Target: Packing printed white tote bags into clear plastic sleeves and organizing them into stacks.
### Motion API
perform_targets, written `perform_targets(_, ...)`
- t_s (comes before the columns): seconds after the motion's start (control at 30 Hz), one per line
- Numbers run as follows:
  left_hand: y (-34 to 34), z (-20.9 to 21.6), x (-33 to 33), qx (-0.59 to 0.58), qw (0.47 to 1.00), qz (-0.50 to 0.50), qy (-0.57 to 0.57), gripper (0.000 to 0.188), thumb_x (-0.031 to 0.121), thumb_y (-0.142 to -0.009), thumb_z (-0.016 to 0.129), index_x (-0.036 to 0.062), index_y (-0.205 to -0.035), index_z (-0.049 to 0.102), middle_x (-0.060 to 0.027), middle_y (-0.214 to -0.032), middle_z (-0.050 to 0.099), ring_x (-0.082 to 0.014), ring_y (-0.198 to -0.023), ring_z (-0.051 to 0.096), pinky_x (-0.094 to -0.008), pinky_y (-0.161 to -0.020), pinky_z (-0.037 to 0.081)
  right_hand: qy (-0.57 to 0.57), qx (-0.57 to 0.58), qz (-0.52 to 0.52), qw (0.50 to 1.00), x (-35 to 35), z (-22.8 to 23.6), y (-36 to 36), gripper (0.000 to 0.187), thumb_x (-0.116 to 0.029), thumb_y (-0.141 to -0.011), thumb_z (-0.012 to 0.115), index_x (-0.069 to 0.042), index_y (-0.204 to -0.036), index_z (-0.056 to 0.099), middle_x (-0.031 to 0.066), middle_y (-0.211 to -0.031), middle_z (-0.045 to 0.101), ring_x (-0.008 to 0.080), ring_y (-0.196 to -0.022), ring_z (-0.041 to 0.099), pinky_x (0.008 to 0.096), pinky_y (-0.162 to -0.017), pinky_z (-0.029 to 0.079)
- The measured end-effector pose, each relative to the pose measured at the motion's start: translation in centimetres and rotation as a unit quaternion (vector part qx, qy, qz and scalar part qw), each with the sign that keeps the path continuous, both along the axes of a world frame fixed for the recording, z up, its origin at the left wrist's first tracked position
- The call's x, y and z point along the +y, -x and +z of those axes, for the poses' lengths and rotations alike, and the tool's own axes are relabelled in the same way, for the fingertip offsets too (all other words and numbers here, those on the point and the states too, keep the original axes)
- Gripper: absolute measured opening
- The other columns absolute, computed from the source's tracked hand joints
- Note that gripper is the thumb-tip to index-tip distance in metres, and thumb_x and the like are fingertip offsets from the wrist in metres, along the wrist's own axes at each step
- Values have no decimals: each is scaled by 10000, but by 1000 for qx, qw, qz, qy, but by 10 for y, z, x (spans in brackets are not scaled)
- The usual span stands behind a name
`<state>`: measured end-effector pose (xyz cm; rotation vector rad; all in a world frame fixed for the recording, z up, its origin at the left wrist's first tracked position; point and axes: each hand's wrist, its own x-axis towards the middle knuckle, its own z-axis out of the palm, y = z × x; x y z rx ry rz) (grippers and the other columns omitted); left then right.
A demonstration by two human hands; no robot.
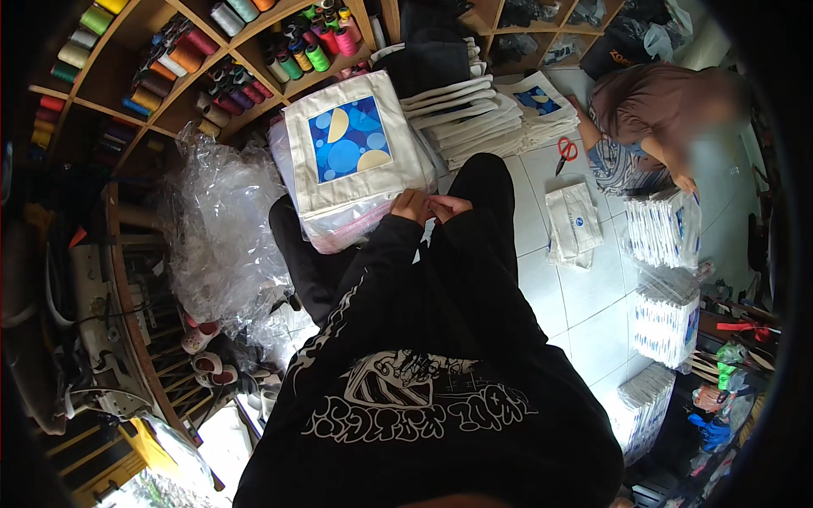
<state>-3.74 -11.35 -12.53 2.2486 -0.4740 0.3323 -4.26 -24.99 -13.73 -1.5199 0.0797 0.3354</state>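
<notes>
A cream canvas bag with a blue and cream circle print lies on top of a pile in front of me. Beneath it show more layers and a sheet of clear plastic with a pinkish edge. My left hand is at the near right corner of the pile, its fingers closed. Just beside it, my right hand is closed too, and the fingertips of both hands meet. Whatever they pinch between them is too small to make out.
Crumpled clear plastic heaps up on the left. Shelves of thread spools stand behind. Folded canvas bags are stacked beyond the pile. Red-handled scissors and a small bag lie on the tiles. At right, another person sits by bundled bags.
</notes>
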Motion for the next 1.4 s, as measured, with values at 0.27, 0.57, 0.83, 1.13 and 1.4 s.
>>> perform_targets(0.27,-4,-22,-12,-92,988,93,-78,142,44,-637,594,41,-755,515,-124,-746,500,-321,-701,524,-398,-610,436,25,-7,11,1000,-3,-7,-2,227,-137,-856,528,-24,-1041,596,28,-837,636,55,-683,568,185,-603,466)
perform_targets(0.57,1,-16,-7,24,995,65,68,146,83,-698,595,32,-809,517,-122,-787,505,-314,-728,519,-400,-620,431,-49,-9,7,999,-3,-14,-1,213,-132,-853,535,-22,-1024,598,24,-835,635,57,-687,571,178,-600,458)
perform_targets(0.83,-3,-3,-1,-10,999,7,39,100,39,-738,591,35,-836,572,-114,-810,552,-245,-691,588,-320,-602,482,79,-98,-15,992,-2,-5,2,181,-95,-829,555,2,-973,607,65,-800,640,94,-716,603,210,-621,475)
perform_targets(1.13,-11,-21,-17,-111,991,72,-14,123,-4,-661,593,31,-749,515,-126,-735,498,-308,-676,516,-364,-567,440,176,-136,-15,975,-4,3,2,174,-37,-818,532,-15,-973,608,90,-812,641,101,-752,611,219,-676,476)
perform_targets(1.4,-1,-3,-7,16,994,65,84,156,30,-651,628,44,-748,506,-107,-726,506,-264,-617,537,-335,-539,449,148,-142,8,979,-7,1,1,178,-15,-807,521,-14,-967,599,92,-844,639,110,-777,611,219,-686,470)
